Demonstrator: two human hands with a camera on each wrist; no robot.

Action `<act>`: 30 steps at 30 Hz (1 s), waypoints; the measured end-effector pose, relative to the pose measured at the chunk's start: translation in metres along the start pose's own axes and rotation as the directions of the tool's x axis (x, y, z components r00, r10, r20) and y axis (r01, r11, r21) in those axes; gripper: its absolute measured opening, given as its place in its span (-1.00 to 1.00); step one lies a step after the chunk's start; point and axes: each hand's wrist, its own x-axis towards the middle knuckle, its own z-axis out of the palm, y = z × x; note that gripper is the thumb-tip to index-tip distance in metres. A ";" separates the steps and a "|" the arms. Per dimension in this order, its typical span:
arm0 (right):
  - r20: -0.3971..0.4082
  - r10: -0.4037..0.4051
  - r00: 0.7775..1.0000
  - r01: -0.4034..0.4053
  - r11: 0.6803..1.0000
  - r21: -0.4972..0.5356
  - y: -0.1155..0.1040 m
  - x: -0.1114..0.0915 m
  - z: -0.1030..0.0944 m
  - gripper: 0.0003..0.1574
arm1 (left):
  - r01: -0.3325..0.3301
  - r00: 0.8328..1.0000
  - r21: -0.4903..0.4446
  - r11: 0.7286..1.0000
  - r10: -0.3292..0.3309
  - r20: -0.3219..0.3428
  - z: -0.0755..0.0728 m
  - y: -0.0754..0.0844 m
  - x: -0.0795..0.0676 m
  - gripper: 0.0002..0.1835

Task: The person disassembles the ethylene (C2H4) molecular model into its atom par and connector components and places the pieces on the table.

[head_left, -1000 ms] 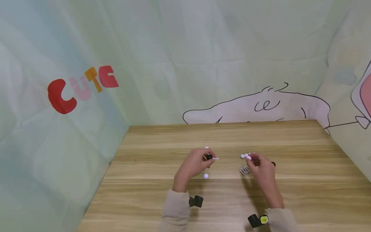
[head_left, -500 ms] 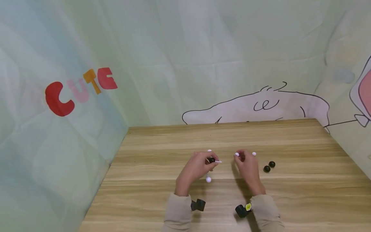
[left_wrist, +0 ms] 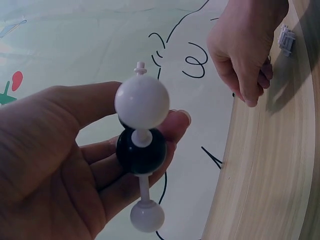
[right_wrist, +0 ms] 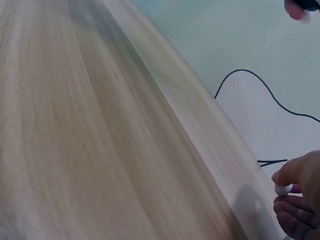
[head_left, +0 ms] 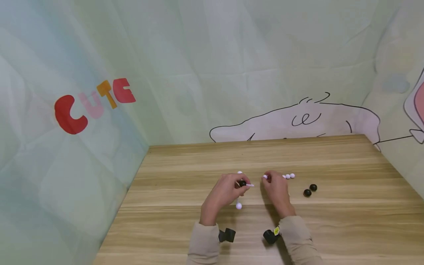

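Observation:
My left hand (head_left: 224, 189) holds a ball-and-stick molecular model up over the table. In the left wrist view the model's black ball (left_wrist: 141, 152) sits between thumb and fingers. One white ball (left_wrist: 142, 102) is joined on its near side and another white ball (left_wrist: 147, 216) hangs below on a white stick. A bare white connector peg (left_wrist: 140, 66) sticks out at the top. To the right, my right hand (head_left: 277, 189) pinches a loose white ball (right_wrist: 283, 190) between thumb and fingertips, apart from the model.
Two black balls (head_left: 307, 193) lie on the wooden table (head_left: 159, 221) right of my right hand. Several white balls (head_left: 288, 176) sit in a row behind that hand. A cluster of white connectors (left_wrist: 286, 40) lies near it. A printed cloth backdrop (head_left: 185, 73) rises behind the table.
My right hand has moved left with the white ball, away from the row of white balls and toward the model. My left hand has barely shifted, still holding the model.

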 end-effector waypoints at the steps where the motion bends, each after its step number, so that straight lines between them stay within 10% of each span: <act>1: 0.010 0.004 1.000 -0.004 1.000 -0.008 -0.001 0.000 0.001 -0.86 | 0.004 1.000 0.001 1.000 -0.004 0.002 0.000 0.000 0.000 -0.88; 30: 0.035 0.035 0.999 -0.033 0.998 -0.060 -0.005 -0.001 0.011 -0.82 | 0.037 0.999 0.001 0.999 -0.037 0.011 -0.006 0.001 -0.004 -0.86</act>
